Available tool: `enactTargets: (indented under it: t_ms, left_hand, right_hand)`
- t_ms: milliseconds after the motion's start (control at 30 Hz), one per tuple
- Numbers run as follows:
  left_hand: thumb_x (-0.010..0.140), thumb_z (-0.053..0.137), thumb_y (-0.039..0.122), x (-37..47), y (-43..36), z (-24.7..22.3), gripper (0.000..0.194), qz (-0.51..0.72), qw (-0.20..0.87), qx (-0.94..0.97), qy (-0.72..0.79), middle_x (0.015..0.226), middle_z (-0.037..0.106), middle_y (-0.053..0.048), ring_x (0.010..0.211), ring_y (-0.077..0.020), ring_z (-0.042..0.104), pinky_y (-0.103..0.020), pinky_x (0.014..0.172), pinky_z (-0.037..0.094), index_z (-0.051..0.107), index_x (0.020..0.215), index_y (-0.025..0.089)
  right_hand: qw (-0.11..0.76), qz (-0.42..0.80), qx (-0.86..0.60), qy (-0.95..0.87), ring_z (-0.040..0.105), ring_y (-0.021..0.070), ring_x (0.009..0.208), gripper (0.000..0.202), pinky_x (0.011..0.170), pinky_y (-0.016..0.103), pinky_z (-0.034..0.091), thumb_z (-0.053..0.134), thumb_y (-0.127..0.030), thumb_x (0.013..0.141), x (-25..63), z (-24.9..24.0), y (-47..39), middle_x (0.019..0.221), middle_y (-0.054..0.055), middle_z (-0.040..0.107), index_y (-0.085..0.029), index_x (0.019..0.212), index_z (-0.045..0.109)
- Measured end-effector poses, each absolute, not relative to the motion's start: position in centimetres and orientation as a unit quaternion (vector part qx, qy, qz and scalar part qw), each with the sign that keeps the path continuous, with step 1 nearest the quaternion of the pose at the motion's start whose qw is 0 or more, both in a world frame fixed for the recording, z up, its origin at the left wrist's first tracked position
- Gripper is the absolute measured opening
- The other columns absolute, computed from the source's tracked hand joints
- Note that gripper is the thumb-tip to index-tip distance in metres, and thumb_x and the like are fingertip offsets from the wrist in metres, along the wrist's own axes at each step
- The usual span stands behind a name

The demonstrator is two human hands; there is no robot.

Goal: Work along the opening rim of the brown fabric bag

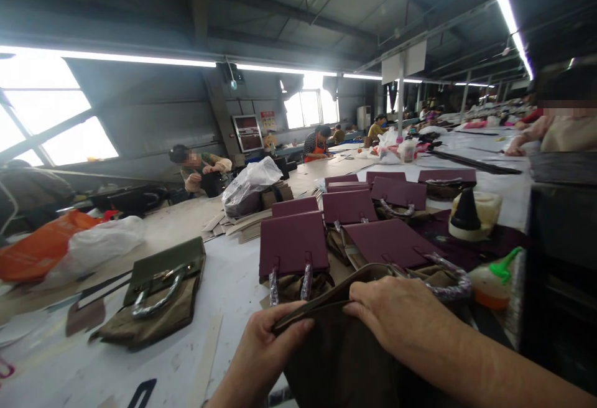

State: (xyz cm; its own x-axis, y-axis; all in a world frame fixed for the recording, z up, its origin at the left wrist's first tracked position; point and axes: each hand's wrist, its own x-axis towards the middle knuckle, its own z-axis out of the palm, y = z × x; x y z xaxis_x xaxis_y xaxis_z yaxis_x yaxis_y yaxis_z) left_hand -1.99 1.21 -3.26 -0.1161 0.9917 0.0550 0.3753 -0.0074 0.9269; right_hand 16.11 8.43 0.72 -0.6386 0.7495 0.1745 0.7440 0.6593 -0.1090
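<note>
A dark olive-brown bag piece (340,352) hangs open-edged at the bottom centre, between both hands. My left hand (268,346) pinches its upper edge at the left, thumb on the near side. My right hand (396,308) grips the same edge further right, with its fingertips over the rim. Just beyond lie several maroon bags, the closest being one with wrapped handles (293,243) and another (392,241) partly behind my right hand. An olive-green bag (163,293) with a plastic-wrapped handle lies on the white table (233,277) to the left.
A green-nozzled bottle (494,287) and a tub with a black cone (466,215) stand at the right. Plastic bags (252,184) and an orange bag (46,246) lie further left. People work around the long table, one at the right edge (559,128).
</note>
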Motion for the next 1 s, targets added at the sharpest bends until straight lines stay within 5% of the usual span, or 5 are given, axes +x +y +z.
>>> enactTargets:
  t_ms: [333, 1000]
  left_hand:
    - [0.075, 0.053, 0.041, -2.4, 1.7, -4.5, 0.032, 0.421, 0.219, 0.605, 0.639, 0.065, 0.066, -0.001, 0.059, -0.0137, 0.056, -0.017, 0.051, 0.041, 0.067, 0.087, 0.014]
    - [0.072, 0.057, 0.041, -1.6, 1.5, -4.3, 0.033, 0.483, 0.237, 0.585, 0.607, 0.08, 0.07, -0.004, 0.074, -0.0196, 0.062, -0.022, 0.07, 0.05, 0.068, 0.092, 0.017]
  right_hand:
    - [0.1, 0.008, -0.423, -0.901, 0.064, 0.0247, 0.065, 0.022, 0.056, 0.032, 0.045, 0.047, -0.03, 0.083, 15.8, 1.2, 9.0, 0.067, 0.006, 0.068, -0.022, 0.07, 0.064]
    - [0.093, 0.003, -0.421, -0.902, 0.065, 0.0242, 0.067, 0.024, 0.057, 0.03, 0.047, 0.047, -0.031, 0.083, 15.9, 1.8, 8.7, 0.069, 0.009, 0.068, -0.019, 0.074, 0.066]
